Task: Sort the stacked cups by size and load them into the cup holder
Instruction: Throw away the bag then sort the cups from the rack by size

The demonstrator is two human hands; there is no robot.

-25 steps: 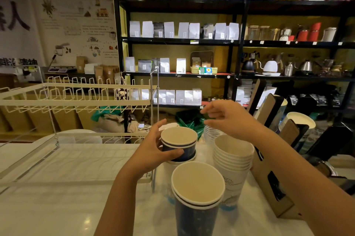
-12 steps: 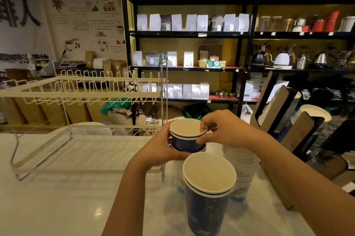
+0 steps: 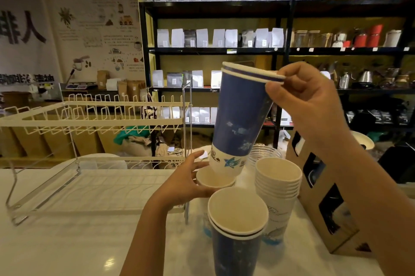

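Cups being sorted on a white counter (image 3: 67, 242): right hand (image 3: 307, 100) gripping tall blue cups (image 3: 241, 116) at the rim, two nested by the look of the doubled rim, pinched between thumb and fingers, tilted with the rim leaning right and the base hanging just above the mouth of a lower cup stack (image 3: 214, 180). Left hand (image 3: 188, 182) curling around that lower stack from the left, fingers partly spread, thumb lying at its near side below the rim, holding it in place. Standing nearest the camera, a second blue stack (image 3: 238, 235) with a cream inside, upright, untouched. Sitting just right of it, a pale cup stack (image 3: 277, 188), several rims showing. Standing right of that, a brown cardboard cup holder (image 3: 323, 188) with dark round openings, leaning back, near the right forearm. Resting on the counter to the left, a white wire rack (image 3: 89, 118), well apart from the raised cups. Lining the far wall, black shelving (image 3: 215, 51) holding white bags
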